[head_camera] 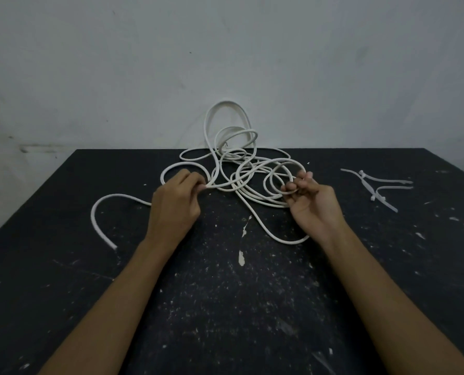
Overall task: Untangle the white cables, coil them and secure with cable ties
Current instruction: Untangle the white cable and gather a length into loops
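A tangle of white cables (233, 158) lies at the far middle of the black table (225, 307), with loops rising against the wall. My left hand (175, 204) pinches a strand at the tangle's left side; one cable end (101, 220) curves out to the left of it. My right hand (310, 204), palm up, has its fingers curled round loops at the tangle's right side. White cable ties (375, 185) lie in a loose bunch to the right, apart from both hands.
The table top is scratched and speckled with white flecks and paint chips (242, 255). A pale wall (225, 63) stands right behind the table's far edge. The table's left and right edges slant outward towards me.
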